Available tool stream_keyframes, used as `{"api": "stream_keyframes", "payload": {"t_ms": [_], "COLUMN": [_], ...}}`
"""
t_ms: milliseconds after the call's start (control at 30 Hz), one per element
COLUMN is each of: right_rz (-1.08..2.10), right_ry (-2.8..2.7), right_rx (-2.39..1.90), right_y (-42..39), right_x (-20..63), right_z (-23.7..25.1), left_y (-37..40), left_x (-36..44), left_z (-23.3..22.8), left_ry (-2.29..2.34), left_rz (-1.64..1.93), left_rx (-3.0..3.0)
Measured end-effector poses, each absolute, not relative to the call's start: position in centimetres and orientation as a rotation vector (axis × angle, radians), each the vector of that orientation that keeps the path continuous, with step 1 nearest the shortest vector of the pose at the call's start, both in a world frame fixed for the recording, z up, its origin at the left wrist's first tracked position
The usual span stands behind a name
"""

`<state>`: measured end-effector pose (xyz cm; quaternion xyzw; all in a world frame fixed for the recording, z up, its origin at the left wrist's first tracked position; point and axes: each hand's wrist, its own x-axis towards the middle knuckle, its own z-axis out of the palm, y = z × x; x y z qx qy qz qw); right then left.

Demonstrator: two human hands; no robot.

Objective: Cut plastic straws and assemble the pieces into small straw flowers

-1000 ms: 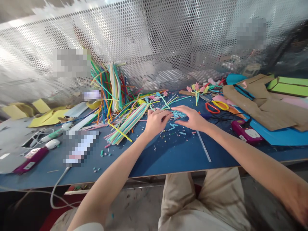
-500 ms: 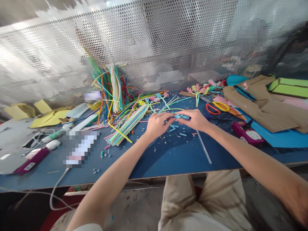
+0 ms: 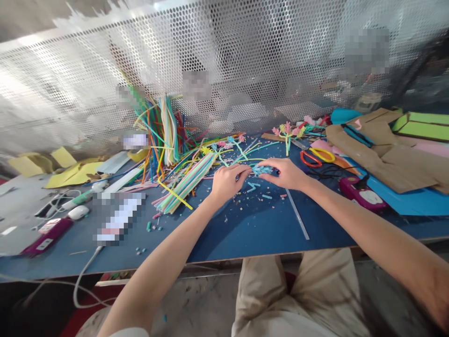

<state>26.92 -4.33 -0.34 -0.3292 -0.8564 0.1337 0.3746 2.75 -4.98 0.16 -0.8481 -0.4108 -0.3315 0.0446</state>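
My left hand and my right hand meet over the blue table, fingertips pinched together on a small bunch of light blue straw pieces held just above the surface. Short blue straw bits and coloured crumbs lie scattered under the hands. A bundle of long pastel straws lies just left of my left hand. A clear straw lies on the table below my right wrist.
A tangle of coloured straws leans on the perforated metal screen. Red and yellow scissors, straw flowers, brown card and a magenta glue gun sit right. A second magenta tool, cables and yellow paper lie left.
My right hand closed from flat over the blue pieces into a pinch on them. Both hands drew together and shifted slightly, holding the small bunch between them.
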Motion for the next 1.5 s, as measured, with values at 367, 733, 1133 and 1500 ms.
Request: {"api": "stream_keyframes", "payload": {"t_ms": [367, 733, 1133, 1500], "right_rz": [0.305, 0.26, 0.143, -0.066], "right_ry": [-2.167, -2.178, -2.173, -2.15], "right_rx": [-0.82, -0.806, -0.752, -0.779], "right_y": [-4.2, -3.8, -3.8, -3.2], "right_x": [26.9, 26.8, 26.6, 26.2], "right_z": [-0.5, -0.9, -1.2, -1.7], "left_y": [-5.0, -5.1, -5.8, -5.8], "left_x": [2.8, 3.0, 3.4, 3.8], "left_z": [0.0, -0.2, 0.5, 0.3], "left_ry": [-1.245, -1.29, -1.454, -1.485], "left_rz": [-0.995, -0.969, -0.965, -0.855], "left_rx": [-2.602, -2.57, -2.539, -2.579]}}
